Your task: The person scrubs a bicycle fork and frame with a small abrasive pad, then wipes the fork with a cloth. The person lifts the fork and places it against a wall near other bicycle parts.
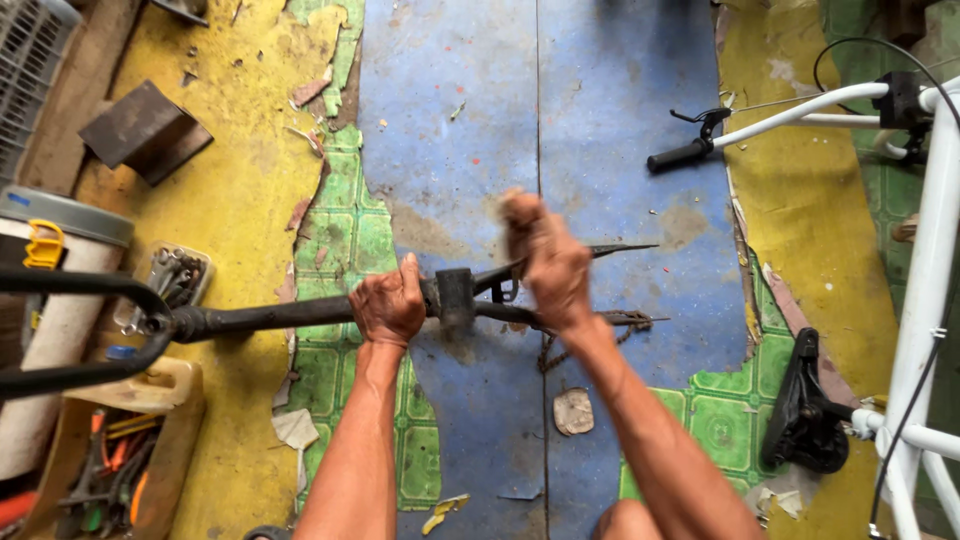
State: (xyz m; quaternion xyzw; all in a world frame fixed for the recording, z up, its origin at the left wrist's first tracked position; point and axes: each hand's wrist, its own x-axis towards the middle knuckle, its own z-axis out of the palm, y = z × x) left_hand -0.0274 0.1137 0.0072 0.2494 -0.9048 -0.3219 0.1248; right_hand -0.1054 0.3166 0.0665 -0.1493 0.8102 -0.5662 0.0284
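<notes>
A black bicycle frame [270, 317] lies across the view, its tubes running left to right above the worn floor. My left hand [388, 303] grips the main tube just left of a black block-shaped joint [455, 295]. My right hand [545, 262] is blurred with motion and closed around the thin rear stays [620, 249] to the right of that joint; what else it holds I cannot tell. A rusty chain [590, 335] hangs beneath the stays.
A white bicycle frame [925, 300] with a black handlebar grip [678, 155] and black saddle [805, 410] stands at the right. At the left are a tray of tools [175, 280], a wooden toolbox [110, 465], a lidded bucket [60, 260] and a metal block [140, 125].
</notes>
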